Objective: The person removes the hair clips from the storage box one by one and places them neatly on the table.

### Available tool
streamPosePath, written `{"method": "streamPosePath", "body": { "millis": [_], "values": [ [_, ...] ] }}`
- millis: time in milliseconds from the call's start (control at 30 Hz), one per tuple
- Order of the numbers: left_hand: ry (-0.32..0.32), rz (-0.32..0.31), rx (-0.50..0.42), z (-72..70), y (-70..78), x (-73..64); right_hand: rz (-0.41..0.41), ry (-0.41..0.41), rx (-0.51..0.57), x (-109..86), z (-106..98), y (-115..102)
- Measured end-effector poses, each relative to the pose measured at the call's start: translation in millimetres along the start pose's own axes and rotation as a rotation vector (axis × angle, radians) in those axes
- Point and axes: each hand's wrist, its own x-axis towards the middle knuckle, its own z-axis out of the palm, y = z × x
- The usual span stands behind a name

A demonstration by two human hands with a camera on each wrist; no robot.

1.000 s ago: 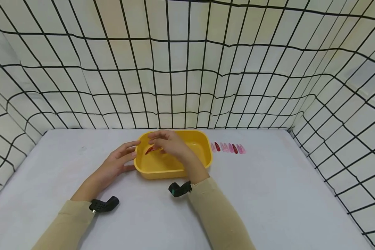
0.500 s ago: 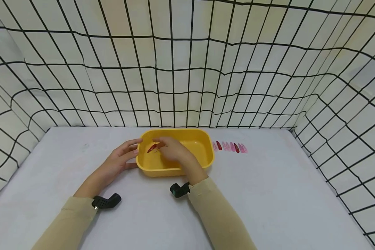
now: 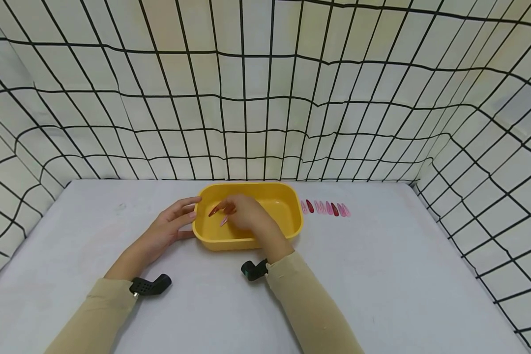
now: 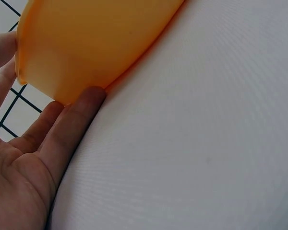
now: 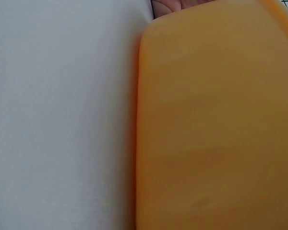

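Observation:
In the head view, my left hand [image 3: 170, 227] touches the left end of a yellow plastic basin [image 3: 228, 244], its fingers along the rim and outer wall. The left wrist view shows those fingers [image 4: 77, 120] lightly bent against the wall. My right hand [image 3: 244, 212] reaches down inside the basin. Its thumb and curled fingers seem to pinch a small pink hair clip [image 3: 223, 221], mostly hidden by the hand. A red hair clip [image 3: 213, 211] lies on the basin floor just left of the fingertips. The right wrist view shows mainly the basin's outer wall [image 5: 216, 120].
Right of the basin, several pink and red hair clips [image 3: 329, 208] lie side by side in a row on the white table [image 3: 407, 275]. A black grid net [image 3: 265, 101] over white cloth borders the back and sides.
The right hand has reached lower into the basin and its fingers have curled in. A pink clip now pokes out beneath them. The left hand stays at the basin's rim.

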Motion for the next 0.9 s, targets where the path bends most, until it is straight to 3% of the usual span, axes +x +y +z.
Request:
{"method": "streamPosePath", "body": {
  "millis": [167,333,633,733,900],
  "values": [
    [-0.002,-0.004,-0.008,0.6,0.9,-0.1,0.053,-0.063,-0.047,-3.4,2.1,-0.4],
    [0.002,-0.010,-0.003,0.9,0.9,-0.9,0.089,-0.072,-0.047,-5.5,3.8,-2.1],
    [0.001,0.000,-0.016,0.9,-0.5,-0.6,0.049,-0.062,-0.044,-3.7,3.3,0.1],
    [-0.005,0.008,-0.019,0.6,-1.0,-0.1,-0.003,-0.058,0.020,-2.8,1.2,0.5],
    [-0.014,0.015,-0.022,-0.1,-1.9,1.0,-0.072,-0.080,0.214,-2.8,-4.5,0.4]
  ]
}}
